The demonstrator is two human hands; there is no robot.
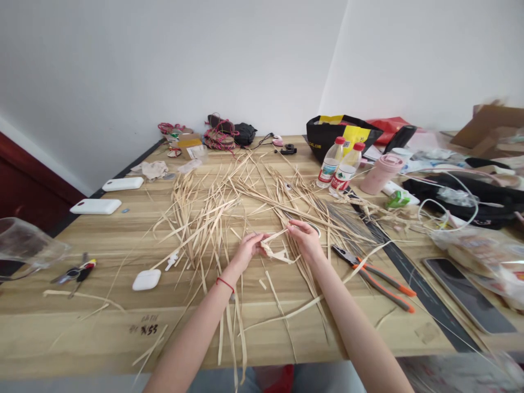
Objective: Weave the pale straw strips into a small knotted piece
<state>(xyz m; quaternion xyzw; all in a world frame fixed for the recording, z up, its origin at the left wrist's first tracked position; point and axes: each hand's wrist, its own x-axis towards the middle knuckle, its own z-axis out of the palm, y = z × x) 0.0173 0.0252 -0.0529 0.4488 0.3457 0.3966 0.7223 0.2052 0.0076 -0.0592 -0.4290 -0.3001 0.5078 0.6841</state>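
My left hand (248,251), with a red cord on its wrist, pinches a small folded piece of pale straw strip (268,251) between thumb and fingers. A strip runs from it up to my right hand (303,237), whose thumb and finger are closed on its end. Short straw ends stick out below and between the hands. Many loose straw strips (204,213) lie scattered on the wooden table around and beyond both hands. Pliers with orange and grey handles (376,278) rest to the right of my right forearm.
Two water bottles (331,162), a pink cup (382,173) and a black-yellow bag (327,136) stand at the back right. A phone (466,295) lies at right. On the left are a white earphone case (146,280), keys (77,274), white power banks (96,206) and a clear plastic container (28,245).
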